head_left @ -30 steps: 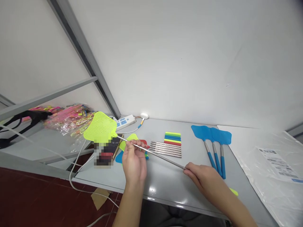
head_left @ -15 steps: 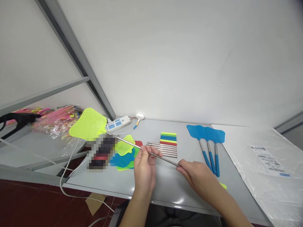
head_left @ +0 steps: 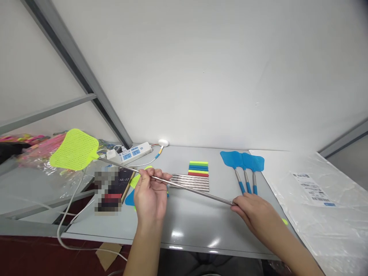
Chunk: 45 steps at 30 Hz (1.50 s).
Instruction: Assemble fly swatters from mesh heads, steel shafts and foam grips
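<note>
Behind the grey worktop [head_left: 201,222], a white wall [head_left: 201,76] is seen, with a grey frame [head_left: 77,65] set at eleven o'clock from the left hand [head_left: 151,191]; from that hand directions are taken unless the other is named. Over the worktop a yellow swatter [head_left: 75,149] is held at a tilt, its head raised at ten o'clock; near its middle the metal shaft [head_left: 201,191] is pinched between the thumb and fingers of the left hand, palm turned up; its lower end is clenched in the right hand [head_left: 255,211] at three o'clock, back of the hand uppermost.

Around nine o'clock a yellow head [head_left: 134,181] and a blue head [head_left: 130,198] are partly hidden by the left hand; just beyond, a phone [head_left: 123,184] reading 10:17 is laid, partly pixelated; a power strip [head_left: 136,153] is placed at eleven, a white puck [head_left: 163,143] at twelve. Metal rods [head_left: 191,183] are lined up at three o'clock; coloured grips [head_left: 198,168] are stacked at two. From the right hand, three blue swatters [head_left: 243,161] are overlapped between eleven and twelve, and a white bag [head_left: 322,191] with a printed label is spread at three. At ten o'clock, beyond the yellow swatter, a pink bundle [head_left: 43,151] is wrapped in clear plastic; at seven, brown card [head_left: 107,256] is left on the red floor [head_left: 43,257].
</note>
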Motion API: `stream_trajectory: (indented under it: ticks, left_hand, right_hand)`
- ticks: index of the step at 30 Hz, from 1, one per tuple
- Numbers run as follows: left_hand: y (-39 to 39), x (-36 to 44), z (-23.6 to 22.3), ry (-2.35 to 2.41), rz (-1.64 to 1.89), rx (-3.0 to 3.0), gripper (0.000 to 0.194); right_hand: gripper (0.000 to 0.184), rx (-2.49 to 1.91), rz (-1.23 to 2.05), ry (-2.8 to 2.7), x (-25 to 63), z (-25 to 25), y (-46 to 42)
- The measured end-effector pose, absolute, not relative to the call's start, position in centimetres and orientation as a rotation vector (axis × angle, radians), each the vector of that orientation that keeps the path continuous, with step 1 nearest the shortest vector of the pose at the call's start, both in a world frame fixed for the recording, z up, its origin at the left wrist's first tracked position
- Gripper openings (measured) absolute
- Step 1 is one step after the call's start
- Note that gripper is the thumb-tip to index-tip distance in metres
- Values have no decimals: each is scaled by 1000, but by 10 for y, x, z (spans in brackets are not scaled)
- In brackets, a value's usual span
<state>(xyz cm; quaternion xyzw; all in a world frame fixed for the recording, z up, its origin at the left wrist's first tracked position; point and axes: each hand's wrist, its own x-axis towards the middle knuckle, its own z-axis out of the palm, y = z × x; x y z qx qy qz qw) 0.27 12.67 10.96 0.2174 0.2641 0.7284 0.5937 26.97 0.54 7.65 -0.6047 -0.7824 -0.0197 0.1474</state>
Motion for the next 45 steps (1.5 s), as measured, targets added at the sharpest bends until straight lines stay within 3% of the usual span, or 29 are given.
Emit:
stream_trajectory:
  ticks: [4,8,11,16,26,34,45]
  left_hand:
    - [112,29,98,672,1746,552,37]
    - [77,71,82,673,1360,793,32]
    - [63,84,78,677,1359,843,32]
    - [81,73,90,692,1525,786,32]
    - [96,97,95,652,1420,737,31]
    - [109,135,71,657,1337,750,35]
    - [118,133,45,617,1168,803,35]
  right_hand:
    - [31,-1674,-86,-2186,271,77,11]
    - [32,-1667,-44,-2171,260,83,21]
    - [33,-1654,-44,-2191,251,85,26]
    - [36,-1691,-97,-2209,262,78,22]
    - [30,-1815,-187,-2066,341,58,-27]
    - [28,-1949,-376,-1928,365,55,-29]
    - [17,-1852,-379,-1740,366,23,-23]
